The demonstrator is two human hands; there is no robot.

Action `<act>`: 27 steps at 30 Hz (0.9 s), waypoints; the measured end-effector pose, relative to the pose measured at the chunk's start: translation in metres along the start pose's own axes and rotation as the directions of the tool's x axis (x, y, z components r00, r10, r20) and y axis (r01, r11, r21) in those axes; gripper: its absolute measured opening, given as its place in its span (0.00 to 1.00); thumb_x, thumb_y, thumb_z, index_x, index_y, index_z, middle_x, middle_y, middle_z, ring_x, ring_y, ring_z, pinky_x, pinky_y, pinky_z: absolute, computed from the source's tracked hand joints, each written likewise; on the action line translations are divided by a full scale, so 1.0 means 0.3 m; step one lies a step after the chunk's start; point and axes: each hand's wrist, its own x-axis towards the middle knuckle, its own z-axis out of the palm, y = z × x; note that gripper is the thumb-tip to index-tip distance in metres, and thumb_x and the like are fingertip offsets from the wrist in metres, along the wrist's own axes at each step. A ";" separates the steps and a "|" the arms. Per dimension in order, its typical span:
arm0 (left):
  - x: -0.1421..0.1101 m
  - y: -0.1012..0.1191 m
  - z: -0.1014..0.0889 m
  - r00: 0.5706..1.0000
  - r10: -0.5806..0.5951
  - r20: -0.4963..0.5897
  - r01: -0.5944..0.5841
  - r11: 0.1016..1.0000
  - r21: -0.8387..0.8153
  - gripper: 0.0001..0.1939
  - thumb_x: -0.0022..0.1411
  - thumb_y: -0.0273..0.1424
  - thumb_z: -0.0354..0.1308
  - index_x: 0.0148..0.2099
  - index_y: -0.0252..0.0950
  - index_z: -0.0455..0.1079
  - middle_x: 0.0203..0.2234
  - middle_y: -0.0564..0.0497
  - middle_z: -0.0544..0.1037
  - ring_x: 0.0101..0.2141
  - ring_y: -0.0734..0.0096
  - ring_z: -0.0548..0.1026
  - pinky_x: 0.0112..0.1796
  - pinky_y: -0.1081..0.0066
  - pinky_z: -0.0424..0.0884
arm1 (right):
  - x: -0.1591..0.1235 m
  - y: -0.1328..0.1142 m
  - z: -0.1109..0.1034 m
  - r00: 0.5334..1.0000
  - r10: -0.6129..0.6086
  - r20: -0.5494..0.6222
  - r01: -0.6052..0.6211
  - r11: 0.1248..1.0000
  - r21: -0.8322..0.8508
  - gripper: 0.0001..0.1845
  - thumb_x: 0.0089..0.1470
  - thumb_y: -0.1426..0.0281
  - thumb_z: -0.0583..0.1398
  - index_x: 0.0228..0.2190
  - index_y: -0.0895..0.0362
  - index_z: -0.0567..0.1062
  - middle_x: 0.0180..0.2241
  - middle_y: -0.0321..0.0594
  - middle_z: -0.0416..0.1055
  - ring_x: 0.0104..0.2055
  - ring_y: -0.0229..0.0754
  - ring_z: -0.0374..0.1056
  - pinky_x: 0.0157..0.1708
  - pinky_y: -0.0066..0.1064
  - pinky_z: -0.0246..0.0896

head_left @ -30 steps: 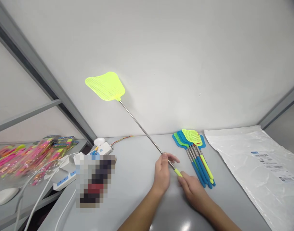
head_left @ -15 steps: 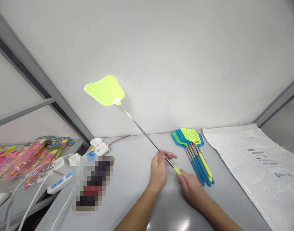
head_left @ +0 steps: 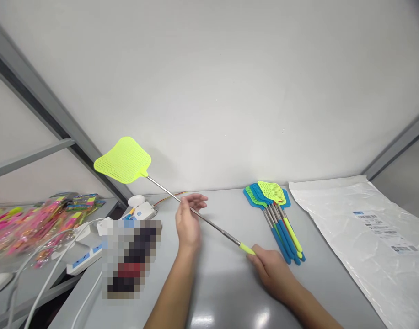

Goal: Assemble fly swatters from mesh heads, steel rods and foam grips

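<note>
My right hand (head_left: 269,269) is closed round the yellow grip of a fly swatter (head_left: 182,201) with a long, extended steel shaft. Its neon-yellow mesh head (head_left: 123,161) hangs in the air at the left, above the table's back edge. My left hand (head_left: 188,221) pinches the shaft about midway, with the other fingers spread. A small pile of collapsed swatters (head_left: 274,214), blue and yellow-green, lies on the grey table (head_left: 230,297) just right of my right hand.
A large clear plastic bag (head_left: 363,233) with a printed label lies at the right. At the left are a white power strip (head_left: 89,253) with cables, a blurred-out object (head_left: 130,256) and a heap of pink packaged goods (head_left: 34,224). A white wall stands behind.
The swatter has swung down and to the left, its head dropping toward the table. My left hand has slid up the shaft, away from the grip. My right hand has stayed put.
</note>
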 end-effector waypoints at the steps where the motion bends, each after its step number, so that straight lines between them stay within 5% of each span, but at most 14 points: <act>1: 0.025 0.010 -0.017 0.998 0.037 -0.049 -0.037 0.999 -0.016 0.22 0.66 0.46 0.47 0.37 0.33 0.71 0.30 0.47 0.77 0.29 0.72 0.72 0.35 0.70 0.68 | -0.001 0.000 0.000 1.000 -0.010 -0.002 0.010 1.000 -0.014 0.18 0.65 0.60 0.43 0.25 0.53 0.58 0.18 0.31 0.59 0.21 0.38 0.56 0.24 0.29 0.40; 6: 0.008 -0.007 -0.014 0.995 0.062 -0.073 -0.059 0.997 0.040 0.21 0.67 0.43 0.47 0.26 0.36 0.63 0.24 0.51 0.75 0.30 0.72 0.72 0.35 0.71 0.66 | 0.004 0.000 0.010 1.000 -0.024 -0.001 0.024 0.996 -0.088 0.18 0.65 0.60 0.43 0.25 0.53 0.58 0.17 0.31 0.59 0.19 0.38 0.56 0.23 0.30 0.39; 9: -0.128 -0.068 0.069 0.987 -0.122 0.103 0.105 0.982 0.159 0.23 0.68 0.43 0.44 0.25 0.36 0.60 0.23 0.50 0.76 0.27 0.72 0.71 0.36 0.70 0.65 | 0.008 0.003 0.017 0.999 -0.004 -0.037 0.000 0.994 -0.107 0.17 0.65 0.61 0.42 0.26 0.53 0.58 0.17 0.31 0.59 0.19 0.39 0.57 0.22 0.30 0.39; 13: -0.278 -0.115 0.164 0.887 -0.344 0.308 0.313 0.938 0.147 0.22 0.69 0.44 0.40 0.31 0.36 0.64 0.22 0.48 0.77 0.27 0.68 0.73 0.34 0.68 0.67 | 0.004 0.016 0.018 0.996 0.015 -0.090 -0.018 1.000 -0.024 0.17 0.65 0.62 0.41 0.26 0.52 0.57 0.18 0.32 0.60 0.20 0.39 0.58 0.23 0.29 0.42; 17: -0.233 -0.085 0.134 0.891 -0.266 0.367 0.199 0.957 0.212 0.23 0.69 0.43 0.43 0.34 0.33 0.71 0.31 0.44 0.78 0.34 0.67 0.73 0.40 0.67 0.67 | 0.001 0.022 0.009 0.996 0.041 -0.075 -0.040 0.999 0.015 0.17 0.65 0.61 0.42 0.25 0.52 0.55 0.18 0.31 0.58 0.20 0.38 0.57 0.23 0.28 0.42; 21: -0.082 -0.035 0.039 0.993 -0.085 0.087 0.078 0.994 0.078 0.21 0.68 0.42 0.45 0.34 0.34 0.70 0.28 0.48 0.76 0.30 0.70 0.72 0.36 0.70 0.67 | 0.001 0.013 0.001 0.999 0.023 -0.041 -0.024 0.999 -0.028 0.18 0.65 0.60 0.43 0.25 0.52 0.57 0.18 0.30 0.57 0.20 0.38 0.55 0.23 0.29 0.40; 24: -0.007 -0.013 -0.009 0.998 0.001 -0.063 0.000 1.000 0.013 0.20 0.68 0.42 0.47 0.32 0.34 0.69 0.27 0.50 0.74 0.30 0.72 0.71 0.35 0.71 0.66 | -0.001 0.005 0.000 1.000 -0.006 -0.023 0.005 0.999 -0.049 0.18 0.65 0.60 0.43 0.25 0.53 0.58 0.18 0.31 0.58 0.20 0.38 0.56 0.23 0.29 0.40; 27: -0.016 -0.025 -0.003 0.997 -0.003 -0.083 0.001 1.000 -0.031 0.21 0.68 0.43 0.46 0.29 0.35 0.67 0.24 0.51 0.72 0.29 0.72 0.70 0.33 0.72 0.65 | -0.001 0.007 0.006 1.000 -0.004 -0.023 0.002 0.998 -0.065 0.18 0.65 0.59 0.43 0.25 0.53 0.57 0.18 0.31 0.57 0.20 0.38 0.55 0.23 0.29 0.39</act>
